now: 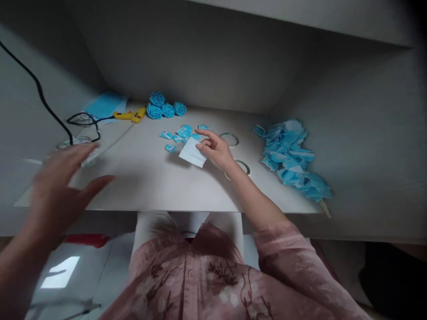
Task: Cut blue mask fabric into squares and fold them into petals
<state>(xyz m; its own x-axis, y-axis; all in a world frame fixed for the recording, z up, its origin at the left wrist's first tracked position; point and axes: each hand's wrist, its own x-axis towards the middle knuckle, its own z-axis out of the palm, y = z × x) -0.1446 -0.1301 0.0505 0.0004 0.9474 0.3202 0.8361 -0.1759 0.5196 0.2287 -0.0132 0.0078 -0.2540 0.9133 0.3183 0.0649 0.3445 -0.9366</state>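
Observation:
Between the thumb and fingers of my right hand [215, 149] is a small white square piece [193, 153], held by its upper right corner just above the table. Several small blue folded pieces [183, 131] lie right behind it. My left hand [63, 178] is raised at the left, blurred, its thumb spread from the fingers and nothing in it. Beyond that hand lies a yellow glue gun [133, 115] with a black cord. Several blue rose-like flowers [162, 106] are grouped at the back of the table.
On the right of the table [150, 191] a heap of blue and white cut pieces [290, 155] rests by the side wall. Two tape rolls [230, 139] lie near my right wrist. Blue sheets [106, 104] sit at the back left, and a black cord [40, 89] hangs at the left.

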